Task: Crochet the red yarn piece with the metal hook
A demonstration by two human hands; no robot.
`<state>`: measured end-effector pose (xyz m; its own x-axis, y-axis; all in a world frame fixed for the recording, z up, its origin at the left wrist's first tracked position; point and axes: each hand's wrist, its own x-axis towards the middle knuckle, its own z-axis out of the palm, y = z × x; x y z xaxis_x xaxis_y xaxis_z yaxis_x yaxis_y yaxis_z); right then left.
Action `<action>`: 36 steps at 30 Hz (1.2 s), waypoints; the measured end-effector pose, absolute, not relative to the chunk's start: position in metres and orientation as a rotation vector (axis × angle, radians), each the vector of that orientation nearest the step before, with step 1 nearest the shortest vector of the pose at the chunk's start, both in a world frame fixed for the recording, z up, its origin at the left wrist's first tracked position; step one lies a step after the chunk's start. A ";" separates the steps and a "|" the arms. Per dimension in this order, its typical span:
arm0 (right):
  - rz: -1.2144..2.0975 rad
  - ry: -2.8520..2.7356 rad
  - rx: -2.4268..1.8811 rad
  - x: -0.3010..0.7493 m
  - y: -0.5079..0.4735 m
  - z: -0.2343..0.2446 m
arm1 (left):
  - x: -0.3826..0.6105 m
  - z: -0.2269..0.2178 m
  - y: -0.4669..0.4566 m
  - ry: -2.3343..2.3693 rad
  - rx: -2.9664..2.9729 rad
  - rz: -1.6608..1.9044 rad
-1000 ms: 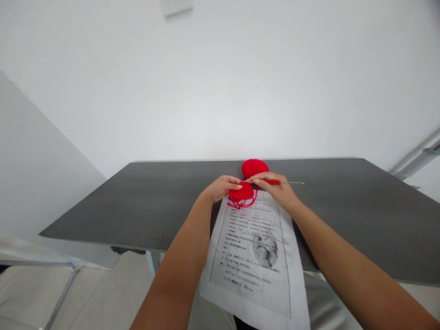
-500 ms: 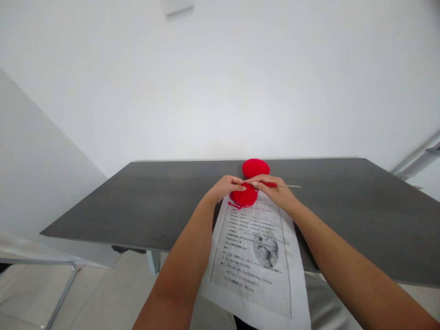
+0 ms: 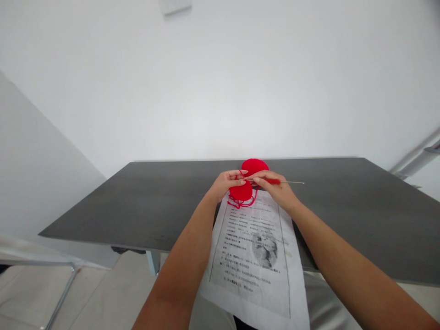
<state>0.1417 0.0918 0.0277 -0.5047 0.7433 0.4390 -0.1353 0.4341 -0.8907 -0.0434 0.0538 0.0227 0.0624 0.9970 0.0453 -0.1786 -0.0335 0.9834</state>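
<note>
My left hand [image 3: 225,184] pinches a small round piece of red crochet work [image 3: 241,191] between thumb and fingers. A strand of red yarn [image 3: 253,200] loops below the piece, and another runs up over the left fingers. In my right hand [image 3: 275,187] is a crochet hook [image 3: 274,181] with a red grip, held like a pen; its thin metal shaft sticks out to the right. The working tip meets the crochet work between both hands, too small to make out. Just behind the hands sits a ball of red yarn [image 3: 255,165].
A printed sheet of paper [image 3: 254,293] with text and a dark round picture lies under the hands and hangs over the front edge of the dark table [image 3: 154,197]. A white wall [image 3: 220,91] stands behind. A metal chair frame [image 3: 62,293] is at lower left.
My right hand and the hook have shifted slightly up and right, away from the piece. The left fingers have spread a little, with yarn now drawn over them; the piece has tilted leftward.
</note>
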 end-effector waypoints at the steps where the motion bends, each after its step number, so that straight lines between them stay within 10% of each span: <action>1: 1.188 -1.784 -0.522 0.141 0.092 0.027 | -0.043 0.023 0.054 1.011 1.130 1.273; 36: 0.495 -2.091 -0.415 0.124 0.090 0.005 | -0.023 0.012 0.064 1.056 1.017 1.516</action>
